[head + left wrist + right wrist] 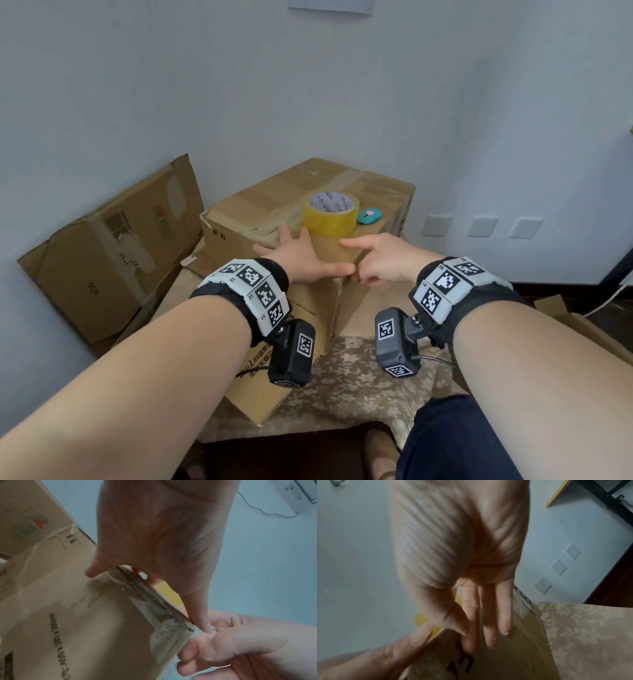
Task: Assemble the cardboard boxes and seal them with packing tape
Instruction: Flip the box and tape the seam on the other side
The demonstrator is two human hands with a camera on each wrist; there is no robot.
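A brown cardboard box (329, 305) (85, 615) (513, 655) stands on end in front of me, with glossy clear tape over its top (337, 248). My left hand (298, 260) (163, 534) lies flat on that top, its thumb along the near edge. At the near right corner my right hand (380, 263) (462, 547) lays its index finger on the top. Its other fingers (488, 622) press straight down the taped side. A yellow roll of packing tape (329, 214) stands just beyond both hands.
A larger taped box (291, 192) sits behind, with a small teal cutter (370, 216) on it. Flattened cartons (113, 246) lean on the left wall. A floral cloth (359, 383) covers the surface. More cardboard (582, 329) lies at the right.
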